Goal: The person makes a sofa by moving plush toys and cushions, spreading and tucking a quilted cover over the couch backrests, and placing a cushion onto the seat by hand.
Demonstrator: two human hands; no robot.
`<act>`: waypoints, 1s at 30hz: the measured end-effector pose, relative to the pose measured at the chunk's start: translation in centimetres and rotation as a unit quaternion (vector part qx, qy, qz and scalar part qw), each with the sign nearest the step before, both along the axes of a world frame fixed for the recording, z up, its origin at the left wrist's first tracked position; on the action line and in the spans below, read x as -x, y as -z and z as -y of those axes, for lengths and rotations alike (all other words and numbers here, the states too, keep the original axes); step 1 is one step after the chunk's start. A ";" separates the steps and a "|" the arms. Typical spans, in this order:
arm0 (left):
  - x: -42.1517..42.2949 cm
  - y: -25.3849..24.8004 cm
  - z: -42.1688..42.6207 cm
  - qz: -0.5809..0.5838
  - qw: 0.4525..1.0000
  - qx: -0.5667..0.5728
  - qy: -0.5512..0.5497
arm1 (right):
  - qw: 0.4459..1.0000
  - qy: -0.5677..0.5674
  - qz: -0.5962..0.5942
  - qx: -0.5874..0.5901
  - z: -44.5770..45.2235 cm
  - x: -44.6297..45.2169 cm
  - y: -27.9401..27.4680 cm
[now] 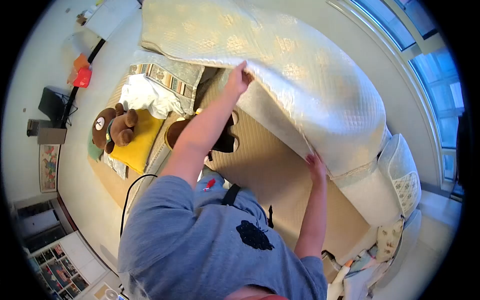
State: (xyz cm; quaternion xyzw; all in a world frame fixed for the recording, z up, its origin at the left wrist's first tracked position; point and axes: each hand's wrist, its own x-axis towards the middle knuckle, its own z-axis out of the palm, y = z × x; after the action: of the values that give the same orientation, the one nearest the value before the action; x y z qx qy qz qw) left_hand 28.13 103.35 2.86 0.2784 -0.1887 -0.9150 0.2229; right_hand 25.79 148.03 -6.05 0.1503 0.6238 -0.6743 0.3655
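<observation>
Quilted cover (295,50), cream with a gold motif, lies over the pale back of a sofa (267,112), its near edge lifted away from the upholstery in a long, shallow curve. Both hands work that edge.

Left hand (239,79): arm stretched forward; thumb and fingers closed narrow on the edge, fabric pinched between them. Right hand (315,168): lower along the same edge, fingers drawn together on the cloth, arm reaching up from the side. Grips set well apart, presumably so the span between them stays fairly straight and does not sag. Holding by the border rather than the middle probably leaves the rest of the cover flat over the back.

Below, a tan ribbed mat (285,175) spreads between sofa and person. Beside the left arm, a brown teddy bear (121,132) rests on a yellow cushion (145,137), next to a crumpled white cloth (150,95) and a patterned pillow (172,82); likely set to that side to keep them off the covered part. Dark brown item (225,143) under the left forearm: partly hidden, perhaps another plush. Quilted cushion (400,172) leans at the sofa's far right end.
</observation>
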 end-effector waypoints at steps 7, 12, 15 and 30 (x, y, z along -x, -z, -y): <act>3.6 -5.7 4.3 -0.049 0.988 0.029 0.141 | 0.967 -0.201 -0.148 -0.043 16.2 1.4 -5.1; 1.7 -3.1 4.3 -0.017 0.981 -0.021 0.192 | 0.913 -0.239 -0.257 -0.206 22.4 1.8 -0.8; -0.6 -3.0 2.8 -0.025 0.975 -0.049 0.216 | 0.782 -0.219 -0.481 -0.331 23.8 3.4 4.9; -2.7 -4.9 2.7 0.005 0.962 -0.018 0.271 | 0.656 -0.258 -0.499 -0.504 24.0 15.7 5.6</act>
State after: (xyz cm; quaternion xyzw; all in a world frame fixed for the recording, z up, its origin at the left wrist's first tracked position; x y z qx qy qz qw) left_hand 30.79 100.61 7.79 0.2255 -0.2417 -0.9430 -0.0392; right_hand 10.11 124.03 -11.65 -0.2147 0.9702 -0.1091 0.0265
